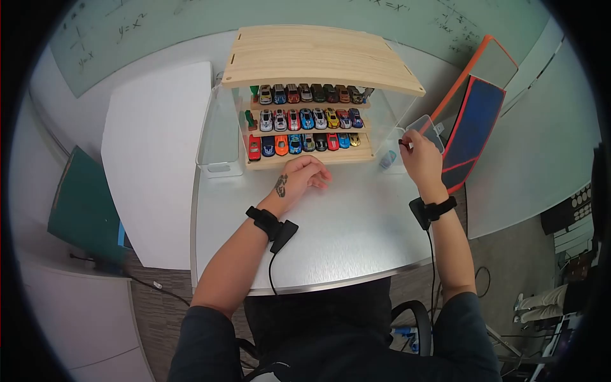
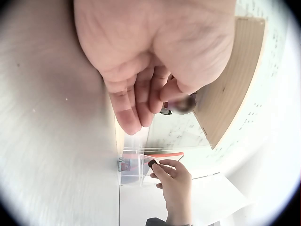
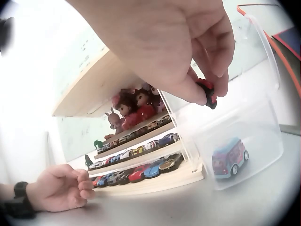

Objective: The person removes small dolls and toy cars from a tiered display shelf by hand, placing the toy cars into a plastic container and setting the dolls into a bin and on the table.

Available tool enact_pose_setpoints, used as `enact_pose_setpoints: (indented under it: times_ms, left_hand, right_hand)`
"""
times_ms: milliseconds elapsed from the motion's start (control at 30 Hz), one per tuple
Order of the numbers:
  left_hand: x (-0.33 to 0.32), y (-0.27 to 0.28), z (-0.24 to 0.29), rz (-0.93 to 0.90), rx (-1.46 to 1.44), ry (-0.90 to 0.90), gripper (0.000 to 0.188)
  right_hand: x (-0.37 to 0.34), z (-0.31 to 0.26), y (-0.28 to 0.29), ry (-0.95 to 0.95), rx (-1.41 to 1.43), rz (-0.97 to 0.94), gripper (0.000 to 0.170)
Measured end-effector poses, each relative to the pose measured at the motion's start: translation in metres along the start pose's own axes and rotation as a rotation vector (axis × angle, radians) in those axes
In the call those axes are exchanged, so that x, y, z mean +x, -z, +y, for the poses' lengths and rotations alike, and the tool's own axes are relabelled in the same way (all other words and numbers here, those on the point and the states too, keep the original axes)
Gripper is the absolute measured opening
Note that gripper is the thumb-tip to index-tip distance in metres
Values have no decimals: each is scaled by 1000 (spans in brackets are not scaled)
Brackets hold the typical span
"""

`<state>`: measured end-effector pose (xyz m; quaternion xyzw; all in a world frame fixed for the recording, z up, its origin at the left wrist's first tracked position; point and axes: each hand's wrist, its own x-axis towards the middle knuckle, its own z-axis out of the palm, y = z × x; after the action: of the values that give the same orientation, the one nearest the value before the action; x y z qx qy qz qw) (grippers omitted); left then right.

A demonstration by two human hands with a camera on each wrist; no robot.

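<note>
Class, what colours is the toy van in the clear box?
The toy van: light blue and pink, clearest in the right wrist view.

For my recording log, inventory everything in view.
display case: one, pale wood, on table
toy cars: about two dozen, mixed, on shelves
figures: two, green, left shelf ends
dolls: at least two, red, behind cars
bins: two, clear, flanking case
toy van: one, blue-pink, right bin
held piece: one, red-black, right fingers
table: one, silver, centre
whiteboard: one, greenish, behind case
leaning panels: two, orange-edged, right
side panels: two, white and green, left
bystander: one, pale trousers, right
wrist cameras: two, black, strapped on
left hand: one, bare, before shelves
right hand: one, bare, near bin
</note>
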<state>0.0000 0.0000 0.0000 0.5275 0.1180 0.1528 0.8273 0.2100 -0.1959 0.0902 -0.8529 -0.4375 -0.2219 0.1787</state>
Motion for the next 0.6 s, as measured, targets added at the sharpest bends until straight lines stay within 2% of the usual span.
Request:
enact_pose_setpoints:
  times_ms: [167,233,267,367,500,567,600]
  left_hand:
    - [0,0,0,-2,5,-3,13]
    - [-1,0,1,4,5,-2,13]
    - [-1,-1,2,3,2,3,13]
    - [-1,-2,4,3,-2,7,13]
    - [1,1,-1,-7,-5,-13,14]
    - [0,0,0,-10,-4,-13,14]
    - [-1,0,0,-8,-10,-14,14]
  right_hand:
    - [2,6,-4,24,44,15,13]
    - [2,1,0,17,254,25,11]
    - [0,-5,4,20,257,23,11]
    - [-1,-29,9,49,452,-154,15]
    - [20,-68,-2,117,534,-104,23]
    - [39,-79,-18,427,140,307,34]
    - [50,-80,-27,425,143,311,34]
